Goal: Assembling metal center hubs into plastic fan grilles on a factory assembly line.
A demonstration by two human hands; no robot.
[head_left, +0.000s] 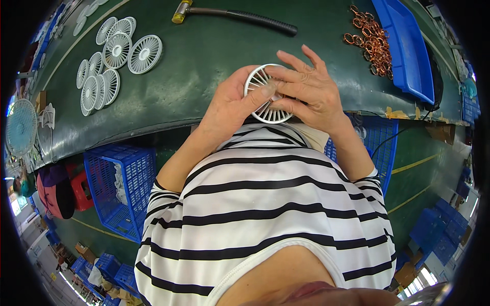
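A white round slotted grille [272, 115], like a small fan cover, is held up in front of my body, close to the table's near edge. My left hand [229, 102] is closed on its left side, with the thumb across the face. On the right, my right hand [314, 92] has its thumb and some fingers at the grille's middle, while the other fingers are raised. The fingers cover the hub, so anything small pinched there is hidden.
Several more white grilles [145, 54] lie at the left of the green table [194, 61]. A yellow-headed hammer [229, 14] lies at the far side. Copper-coloured rings [371, 43] are heaped beside a blue tray [406, 51]. A blue crate [127, 183] stands below, left.
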